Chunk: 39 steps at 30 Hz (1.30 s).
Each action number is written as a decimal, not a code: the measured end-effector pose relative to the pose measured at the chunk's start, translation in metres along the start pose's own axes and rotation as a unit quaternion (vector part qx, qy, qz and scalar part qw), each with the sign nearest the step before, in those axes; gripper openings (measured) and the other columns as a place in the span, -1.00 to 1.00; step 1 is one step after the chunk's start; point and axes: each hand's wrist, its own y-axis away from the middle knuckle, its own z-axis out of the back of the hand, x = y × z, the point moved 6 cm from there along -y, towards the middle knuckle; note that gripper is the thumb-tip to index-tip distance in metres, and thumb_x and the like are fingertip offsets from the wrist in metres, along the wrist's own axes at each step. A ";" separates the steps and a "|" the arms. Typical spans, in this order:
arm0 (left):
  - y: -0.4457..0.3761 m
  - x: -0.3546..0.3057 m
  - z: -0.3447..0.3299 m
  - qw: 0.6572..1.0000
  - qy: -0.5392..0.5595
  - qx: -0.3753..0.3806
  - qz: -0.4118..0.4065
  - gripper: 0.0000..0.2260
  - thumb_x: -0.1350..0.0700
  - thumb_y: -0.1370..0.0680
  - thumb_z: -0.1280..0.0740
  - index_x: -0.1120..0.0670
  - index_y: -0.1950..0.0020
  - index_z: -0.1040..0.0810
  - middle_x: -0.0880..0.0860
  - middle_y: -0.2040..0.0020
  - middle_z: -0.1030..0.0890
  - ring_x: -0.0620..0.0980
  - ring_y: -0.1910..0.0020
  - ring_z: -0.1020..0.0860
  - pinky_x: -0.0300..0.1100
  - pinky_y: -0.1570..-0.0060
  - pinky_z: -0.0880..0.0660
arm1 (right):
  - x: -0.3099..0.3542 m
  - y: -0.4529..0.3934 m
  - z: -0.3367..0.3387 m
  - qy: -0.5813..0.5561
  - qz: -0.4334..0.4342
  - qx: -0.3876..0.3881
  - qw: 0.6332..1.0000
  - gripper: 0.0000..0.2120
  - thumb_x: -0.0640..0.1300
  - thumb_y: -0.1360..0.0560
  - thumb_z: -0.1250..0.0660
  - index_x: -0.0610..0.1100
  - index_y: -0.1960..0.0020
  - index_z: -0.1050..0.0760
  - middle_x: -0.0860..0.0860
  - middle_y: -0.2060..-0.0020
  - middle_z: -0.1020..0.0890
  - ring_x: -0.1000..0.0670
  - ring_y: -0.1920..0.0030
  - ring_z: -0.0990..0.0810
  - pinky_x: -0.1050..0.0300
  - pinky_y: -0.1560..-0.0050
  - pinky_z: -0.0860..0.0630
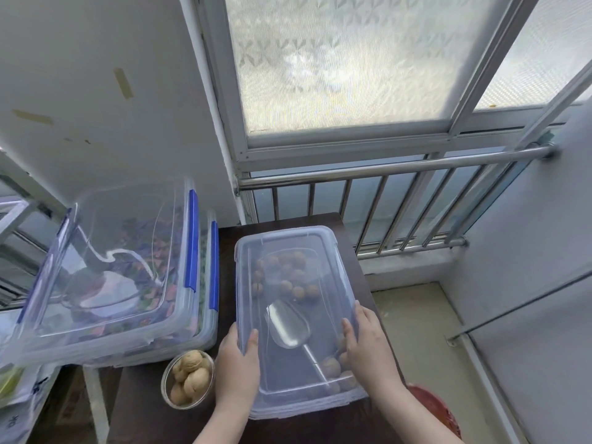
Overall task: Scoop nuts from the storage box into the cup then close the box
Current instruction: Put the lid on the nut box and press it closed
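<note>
A clear storage box point(288, 248) sits on the dark table point(166, 421), with its clear lid point(320, 238) lying on top. Through the lid I see walnuts point(290, 274) at the far end and more near the front right corner. A metal scoop point(288, 325) lies inside the box. My left hand point(237, 363) grips the lid's left edge, thumb on top. My right hand point(365, 344) presses on the lid's right edge. A small clear cup point(188, 379) full of walnuts stands just left of the box, close to my left wrist.
Two stacked clear bins with blue latches point(192, 245) stand to the left, the top one's lid tilted up. A metal railing point(400, 168) and a frosted window lie beyond the table. A red object point(439, 411) sits below right.
</note>
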 end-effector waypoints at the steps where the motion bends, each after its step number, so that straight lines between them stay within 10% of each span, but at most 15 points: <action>1: 0.000 -0.001 -0.001 1.000 -0.003 0.002 0.001 -0.50 -0.02 -0.64 -0.26 0.16 -0.53 -0.32 0.11 -0.48 -0.42 0.10 -0.46 -0.38 -0.05 -0.40 -0.28 | 0.000 -0.001 0.000 -0.001 -0.006 0.000 1.000 -0.51 -0.10 -0.65 -0.17 -0.21 -0.53 -0.24 -0.07 -0.39 -0.41 -0.04 -0.36 -0.43 0.23 -0.28 -0.34; 15: -0.004 0.003 0.000 0.998 0.041 -0.012 0.049 -0.50 -0.03 -0.57 -0.38 0.11 -0.45 -0.37 0.13 -0.42 -0.44 0.08 -0.39 -0.40 -0.04 -0.35 -0.32 | -0.013 -0.004 0.003 -0.018 -0.012 -0.011 1.000 -0.49 -0.01 -0.56 -0.33 -0.16 -0.45 -0.38 -0.04 -0.32 -0.51 -0.04 -0.35 -0.46 0.07 -0.38 -0.39; 19: -0.023 -0.007 -0.001 0.991 0.064 0.026 0.117 -0.17 -0.16 -0.50 -0.43 0.11 -0.61 -0.10 0.14 -0.59 -0.21 0.14 -0.55 -0.21 0.09 -0.48 -0.20 | -0.026 -0.037 0.009 -0.164 -0.153 0.009 0.974 -0.13 0.19 -0.38 -0.49 -0.15 -0.53 -0.23 -0.11 -0.42 -0.42 -0.07 -0.39 -0.43 -0.04 -0.40 -0.39; 22: -0.038 0.006 -0.015 0.950 0.168 0.102 0.244 0.10 -0.30 -0.22 -0.60 0.15 -0.57 -0.20 0.20 -0.47 -0.41 0.21 -0.41 -0.43 0.12 -0.37 -0.37 | -0.026 -0.055 -0.005 -0.207 -0.237 0.101 0.944 0.06 0.39 -0.23 -0.49 -0.15 -0.53 -0.26 -0.09 -0.41 -0.46 -0.09 -0.37 -0.48 -0.10 -0.38 -0.42; 25: -0.056 0.032 -0.023 0.940 0.191 0.111 0.262 0.16 -0.35 0.11 -0.66 0.16 -0.39 -0.49 0.19 -0.21 -0.64 0.20 -0.14 -0.63 0.12 -0.22 -0.52 | -0.030 -0.060 -0.009 -0.224 -0.241 0.105 0.939 -0.26 0.31 -0.24 -0.53 -0.19 -0.21 -0.60 -0.09 -0.08 -0.70 -0.09 -0.09 -0.68 -0.14 -0.23 -0.56; 39: -0.029 -0.014 -0.007 0.997 -0.024 0.022 0.066 -0.28 -0.10 -0.58 -0.34 0.21 -0.60 -0.15 0.18 -0.56 -0.29 0.18 -0.53 -0.28 0.03 -0.43 -0.23 | -0.008 -0.047 0.004 -0.079 -0.096 -0.056 0.991 -0.58 0.15 -0.49 -0.38 -0.14 -0.17 -0.56 -0.05 -0.01 -0.69 -0.09 -0.04 -0.63 -0.06 -0.08 -0.57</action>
